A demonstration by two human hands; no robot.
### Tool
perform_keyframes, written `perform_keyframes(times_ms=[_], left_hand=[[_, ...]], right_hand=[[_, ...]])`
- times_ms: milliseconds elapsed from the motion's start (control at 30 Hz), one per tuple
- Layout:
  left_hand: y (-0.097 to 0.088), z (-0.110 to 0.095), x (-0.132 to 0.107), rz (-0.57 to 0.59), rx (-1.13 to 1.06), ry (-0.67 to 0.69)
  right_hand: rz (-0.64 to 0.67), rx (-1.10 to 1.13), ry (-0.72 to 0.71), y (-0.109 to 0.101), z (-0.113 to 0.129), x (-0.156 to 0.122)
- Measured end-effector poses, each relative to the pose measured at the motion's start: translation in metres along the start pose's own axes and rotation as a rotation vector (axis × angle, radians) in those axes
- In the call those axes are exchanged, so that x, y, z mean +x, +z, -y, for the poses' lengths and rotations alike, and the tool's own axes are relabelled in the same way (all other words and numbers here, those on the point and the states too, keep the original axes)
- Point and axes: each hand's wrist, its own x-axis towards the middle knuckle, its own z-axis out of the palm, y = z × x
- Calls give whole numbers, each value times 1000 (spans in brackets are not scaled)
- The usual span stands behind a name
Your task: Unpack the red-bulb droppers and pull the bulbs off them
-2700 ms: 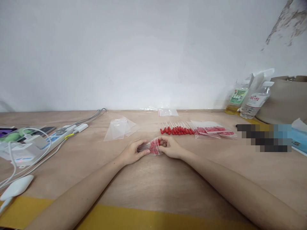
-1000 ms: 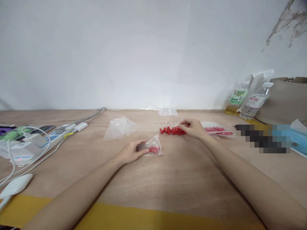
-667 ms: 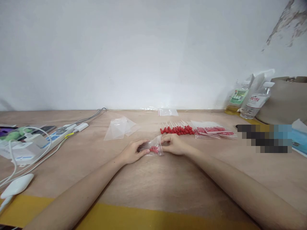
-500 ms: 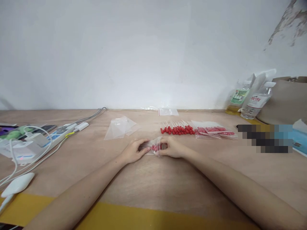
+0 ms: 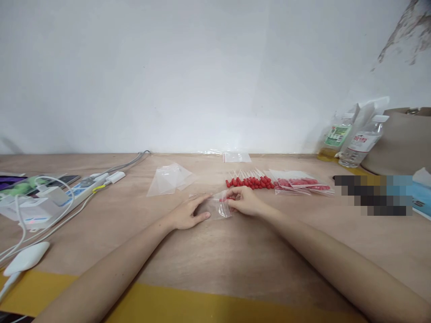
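Observation:
A small clear zip bag (image 5: 217, 209) lies on the wooden table (image 5: 215, 260) between my hands. My left hand (image 5: 187, 214) is closed on the bag's left end, thumb below and fingers above. My right hand (image 5: 245, 202) pinches the bag's right edge, where a bit of red shows at the fingertips. Just behind it lies a row of loose red-tipped sticks (image 5: 249, 181). Right of that row lie filled clear bags of red pieces (image 5: 301, 185).
A pile of empty clear bags (image 5: 168, 179) lies at the back left, and one more bag (image 5: 236, 157) by the wall. A power strip with chargers and cables (image 5: 50, 197) fills the left. Two bottles (image 5: 350, 137) and a beige bag (image 5: 400, 139) stand at the right.
My right hand went out to the row of red-tipped sticks and came back to the bag's right end. My left hand stayed on the bag. Less red shows through the bag now.

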Motion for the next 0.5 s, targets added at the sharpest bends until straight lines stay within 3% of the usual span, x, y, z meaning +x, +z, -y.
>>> perform_keyframes(times_ms=[100,200,300,400,500], left_hand=[[-7,-2,-4,118,65,-12],[-13,-6,-9,248,148,-116],[-18,-10,-11,270,242,-186],[-18,-11,-7,160,317,-81],[-13,-8,-1,185,301,60]], right_hand=[[46,143,100,-18,4,4],[53,161,120,-50,15,4],[-1,222,171,-87,24,2],[-237,209,117,-108,22,2],[-539,10,-22,-103,9,9]])
